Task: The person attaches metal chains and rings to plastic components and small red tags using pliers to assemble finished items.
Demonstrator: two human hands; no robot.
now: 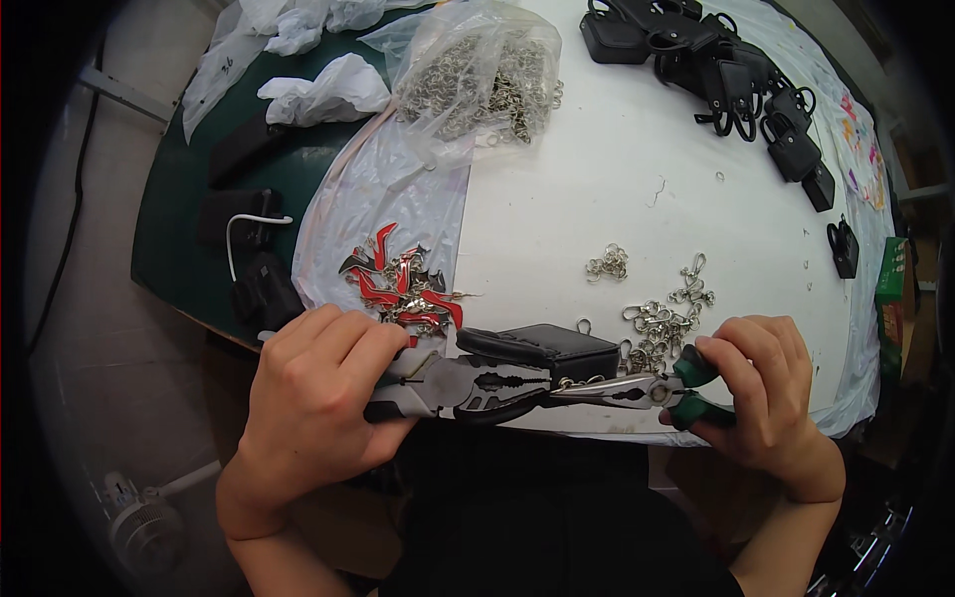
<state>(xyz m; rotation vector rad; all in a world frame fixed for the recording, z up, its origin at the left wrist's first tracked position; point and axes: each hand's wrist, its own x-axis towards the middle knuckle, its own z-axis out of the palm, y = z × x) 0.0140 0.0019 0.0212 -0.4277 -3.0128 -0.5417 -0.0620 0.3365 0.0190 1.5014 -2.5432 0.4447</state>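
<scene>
At a white table (pixel 557 189), with a clear bag (pixel 477 80) of metal rings toward the far side and heaped pouches (pixel 731 80) at far right, holds grey pliers (pixel 448 383) with the left hand (pixel 318 383) curled around the handles. Grips green-handled pliers (pixel 652 390) in the curled right hand (pixel 771 388), slim tips pointing left toward the grey pair. Has one black pouch (pixel 557 348) between the hands, near the front edge, with a short chain (pixel 577 382) beside it. Cannot tell whether either tool pinches that chain. Has red charms (pixel 403 284) piled beyond the left hand, metal clasps (pixel 662 328) near the right.
</scene>
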